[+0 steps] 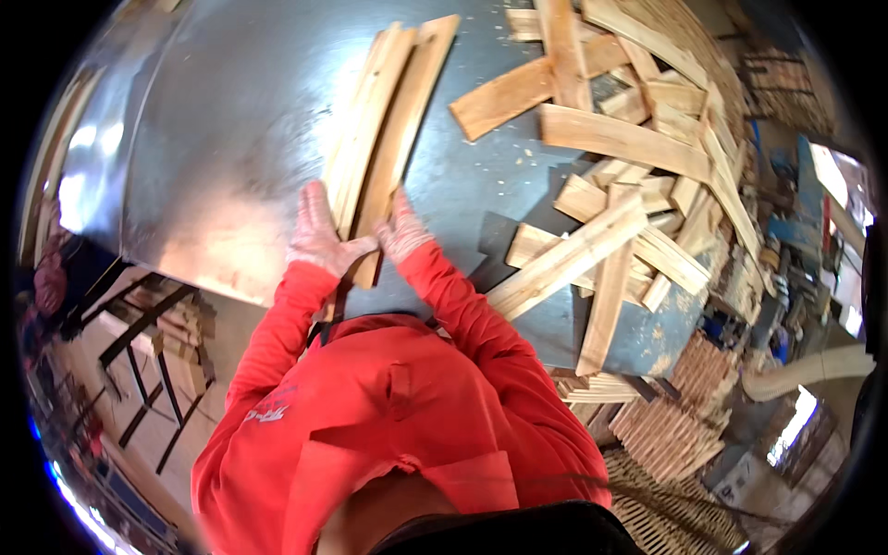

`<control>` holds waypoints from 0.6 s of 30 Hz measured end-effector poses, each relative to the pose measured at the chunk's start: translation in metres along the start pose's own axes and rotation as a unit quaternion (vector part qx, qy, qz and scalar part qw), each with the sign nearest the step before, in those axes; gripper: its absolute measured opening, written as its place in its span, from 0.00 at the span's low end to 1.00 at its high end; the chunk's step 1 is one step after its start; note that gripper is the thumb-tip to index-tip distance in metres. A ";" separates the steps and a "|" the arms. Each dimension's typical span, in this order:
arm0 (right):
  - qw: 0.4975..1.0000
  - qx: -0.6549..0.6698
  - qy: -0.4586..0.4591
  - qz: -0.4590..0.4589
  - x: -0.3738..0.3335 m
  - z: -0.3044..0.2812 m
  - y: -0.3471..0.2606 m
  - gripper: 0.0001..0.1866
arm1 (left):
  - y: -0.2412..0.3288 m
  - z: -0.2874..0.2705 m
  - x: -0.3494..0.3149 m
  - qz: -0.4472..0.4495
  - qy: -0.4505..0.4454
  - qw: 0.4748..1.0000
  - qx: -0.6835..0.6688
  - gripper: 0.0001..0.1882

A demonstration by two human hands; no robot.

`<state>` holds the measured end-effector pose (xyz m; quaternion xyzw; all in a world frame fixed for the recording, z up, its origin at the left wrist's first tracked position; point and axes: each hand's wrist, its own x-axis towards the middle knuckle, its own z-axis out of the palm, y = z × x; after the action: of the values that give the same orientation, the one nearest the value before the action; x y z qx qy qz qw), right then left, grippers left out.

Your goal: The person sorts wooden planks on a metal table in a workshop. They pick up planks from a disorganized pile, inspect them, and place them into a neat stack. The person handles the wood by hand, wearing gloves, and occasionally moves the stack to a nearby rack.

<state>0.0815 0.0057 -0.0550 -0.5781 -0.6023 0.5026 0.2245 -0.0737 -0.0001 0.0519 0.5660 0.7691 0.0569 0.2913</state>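
Two groups of long wooden boards lie side by side on the grey metal table, pointing away from me: pale boards (375, 111) on the left and a browner board (407, 120) on the right. My left hand (319, 231) rests against the left side of the pale boards, fingers stretched forward and thumb reaching across their near end. Against the right edge of the browner board is my right hand (402, 231), its fingers extended. The boards sit between my two hands, and neither hand is wrapped round them.
A loose heap of short boards (629, 143) covers the table's right side, some jutting past its near edge. Stacked wood strips (671, 416) stand below on the right. On the left, a black metal stand (153, 356) sits on the floor beside the metal table (231, 111).
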 end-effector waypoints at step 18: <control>0.753 -0.624 0.100 -0.184 0.127 -0.330 -0.095 0.52 | -0.053 0.004 0.004 0.022 0.098 0.995 0.002 0.60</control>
<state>0.2880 0.2533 0.1181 -0.5147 -0.8510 -0.0969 -0.0390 -0.1170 -0.0160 0.0247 0.5755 0.7812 0.1169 0.2116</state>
